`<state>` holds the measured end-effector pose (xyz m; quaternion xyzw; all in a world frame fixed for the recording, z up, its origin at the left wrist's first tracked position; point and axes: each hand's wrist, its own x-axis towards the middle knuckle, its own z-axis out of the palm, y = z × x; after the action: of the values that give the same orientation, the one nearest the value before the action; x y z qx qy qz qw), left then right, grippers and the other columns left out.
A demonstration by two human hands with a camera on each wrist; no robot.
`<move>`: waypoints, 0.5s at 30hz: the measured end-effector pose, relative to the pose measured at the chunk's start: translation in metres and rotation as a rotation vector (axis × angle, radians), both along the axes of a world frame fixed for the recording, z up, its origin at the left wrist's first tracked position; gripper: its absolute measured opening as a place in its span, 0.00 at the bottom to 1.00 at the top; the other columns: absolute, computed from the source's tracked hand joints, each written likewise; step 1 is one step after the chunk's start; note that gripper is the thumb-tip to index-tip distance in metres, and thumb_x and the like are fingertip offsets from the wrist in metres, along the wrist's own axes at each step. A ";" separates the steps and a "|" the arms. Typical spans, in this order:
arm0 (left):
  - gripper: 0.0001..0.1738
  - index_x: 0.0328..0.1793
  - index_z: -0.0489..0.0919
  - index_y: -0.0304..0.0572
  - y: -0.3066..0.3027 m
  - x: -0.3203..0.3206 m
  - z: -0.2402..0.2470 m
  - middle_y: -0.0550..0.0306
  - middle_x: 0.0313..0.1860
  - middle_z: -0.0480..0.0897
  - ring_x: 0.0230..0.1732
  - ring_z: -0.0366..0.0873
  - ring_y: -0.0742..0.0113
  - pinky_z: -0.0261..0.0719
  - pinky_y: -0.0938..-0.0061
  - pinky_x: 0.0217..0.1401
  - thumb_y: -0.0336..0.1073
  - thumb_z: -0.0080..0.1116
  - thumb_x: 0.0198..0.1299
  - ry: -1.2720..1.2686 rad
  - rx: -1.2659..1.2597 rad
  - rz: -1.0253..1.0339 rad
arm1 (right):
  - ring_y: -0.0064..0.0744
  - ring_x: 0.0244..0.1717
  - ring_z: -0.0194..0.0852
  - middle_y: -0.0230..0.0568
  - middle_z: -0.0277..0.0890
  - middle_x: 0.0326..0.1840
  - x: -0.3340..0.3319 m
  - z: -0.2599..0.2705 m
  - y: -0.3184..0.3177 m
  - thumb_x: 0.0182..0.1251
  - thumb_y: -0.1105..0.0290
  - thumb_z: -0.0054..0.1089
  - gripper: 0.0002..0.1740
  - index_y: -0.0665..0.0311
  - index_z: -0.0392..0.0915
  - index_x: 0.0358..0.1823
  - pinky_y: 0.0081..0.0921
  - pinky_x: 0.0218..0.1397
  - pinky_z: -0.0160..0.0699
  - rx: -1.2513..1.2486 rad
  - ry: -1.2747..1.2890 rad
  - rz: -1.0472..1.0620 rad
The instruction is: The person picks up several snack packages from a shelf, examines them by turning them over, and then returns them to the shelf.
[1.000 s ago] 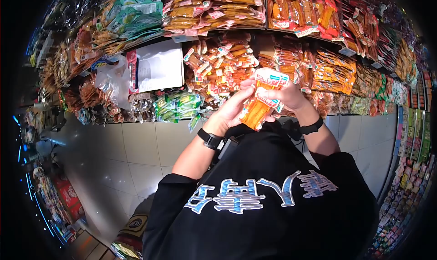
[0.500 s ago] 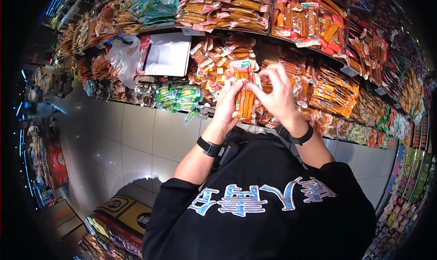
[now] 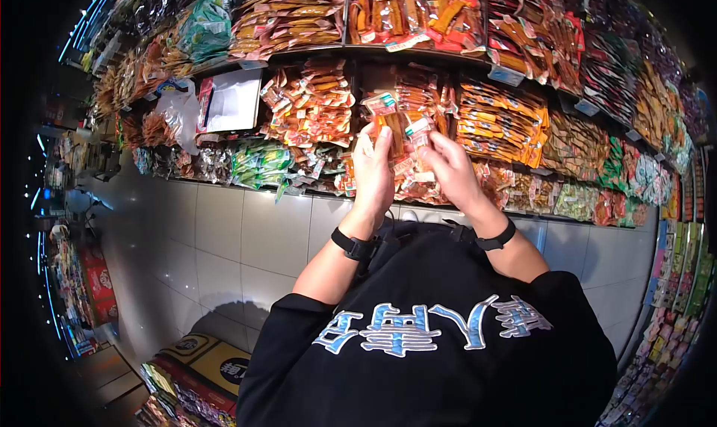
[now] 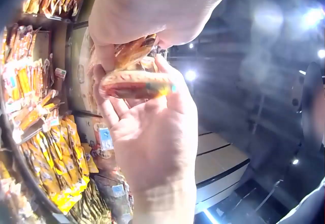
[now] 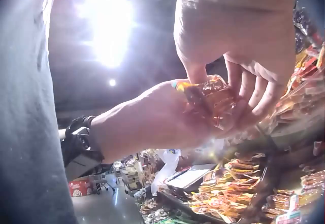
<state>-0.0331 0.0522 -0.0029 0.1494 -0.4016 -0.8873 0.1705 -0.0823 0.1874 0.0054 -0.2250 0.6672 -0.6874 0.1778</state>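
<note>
Just above the front bin, my left hand (image 3: 373, 171) grips clear snack packets of brown strips (image 3: 388, 119), thumb on top and label end pointing away. My right hand (image 3: 454, 174) pinches a similar small clear packet (image 3: 418, 132) with a white and green label, close beside the left hand's packets. Seen from the left wrist, the right hand's palm (image 4: 155, 135) faces up behind a reddish packet (image 4: 137, 88). The right wrist view shows the thumb and fingers of the right hand (image 5: 233, 36) about a shiny packet (image 5: 218, 98).
Bins of packets line the shelf: a loose orange-red heap (image 3: 310, 102) to the left, orange-yellow packets (image 3: 500, 124) to the right, green ones (image 3: 260, 162) in front. A white notepad (image 3: 231, 102) lies beside a plastic bag (image 3: 178, 117). Boxes (image 3: 202, 360) stand behind on the tiled floor.
The packets were gripped together in both hands, then held in the left while the right fingers lifted off. Now the right hand pinches a packet. The view has shifted rightward along the shelf.
</note>
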 end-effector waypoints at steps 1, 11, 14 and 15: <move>0.16 0.63 0.71 0.40 0.006 0.003 0.006 0.54 0.54 0.81 0.49 0.82 0.65 0.83 0.68 0.54 0.37 0.50 0.73 0.029 0.068 -0.041 | 0.19 0.43 0.78 0.38 0.82 0.45 0.002 0.008 0.013 0.72 0.70 0.50 0.15 0.73 0.75 0.53 0.21 0.47 0.78 -0.151 -0.243 0.004; 0.22 0.68 0.63 0.41 0.022 0.027 0.030 0.45 0.55 0.78 0.46 0.85 0.53 0.90 0.59 0.46 0.42 0.49 0.74 0.082 0.198 -0.256 | 0.45 0.52 0.80 0.54 0.78 0.53 0.016 0.021 0.056 0.75 0.56 0.37 0.28 0.74 0.68 0.62 0.40 0.61 0.76 -0.630 -0.651 0.149; 0.24 0.69 0.63 0.39 0.012 0.037 0.026 0.46 0.56 0.78 0.49 0.84 0.55 0.89 0.60 0.48 0.42 0.49 0.73 0.086 0.086 -0.294 | 0.44 0.50 0.80 0.54 0.77 0.53 0.028 0.018 0.051 0.75 0.56 0.36 0.27 0.73 0.68 0.61 0.40 0.58 0.77 -0.666 -0.662 0.128; 0.24 0.69 0.64 0.39 0.010 0.039 0.025 0.47 0.57 0.79 0.51 0.83 0.57 0.89 0.61 0.49 0.43 0.49 0.73 0.073 0.027 -0.276 | 0.43 0.50 0.80 0.54 0.77 0.53 0.031 0.018 0.047 0.75 0.56 0.36 0.27 0.72 0.67 0.61 0.40 0.57 0.78 -0.639 -0.616 0.109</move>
<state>0.0055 0.0619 0.0218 0.0627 -0.3998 -0.9125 0.0594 -0.0509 0.2342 0.0239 -0.0883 0.3246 -0.8837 0.3255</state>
